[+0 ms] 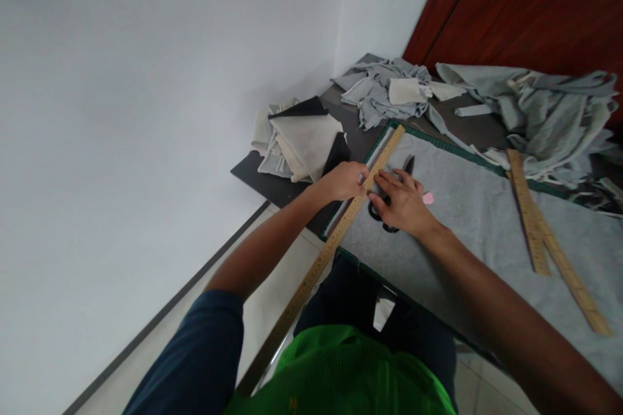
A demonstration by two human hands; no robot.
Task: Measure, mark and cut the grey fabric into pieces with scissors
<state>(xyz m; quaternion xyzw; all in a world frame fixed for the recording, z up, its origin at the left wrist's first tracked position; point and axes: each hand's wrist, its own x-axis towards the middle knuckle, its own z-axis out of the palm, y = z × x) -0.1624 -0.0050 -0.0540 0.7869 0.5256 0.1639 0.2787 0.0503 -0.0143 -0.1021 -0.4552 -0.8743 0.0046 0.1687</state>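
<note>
Ruler (325, 256) overhangs the surface's (272, 188) front edge, apparently kept steady by the pinching left grip (348, 180), right grip (400, 200) spread over cloth (462, 220).

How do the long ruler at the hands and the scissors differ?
The long ruler is straight and tan; the scissors show black handle loops and a dark blade. The long ruler juts past the grey cloth's near edge; the scissors lie within it. The left hand touches the long ruler; the right hand partly hides the scissors. Both overlap the cloth.
</note>
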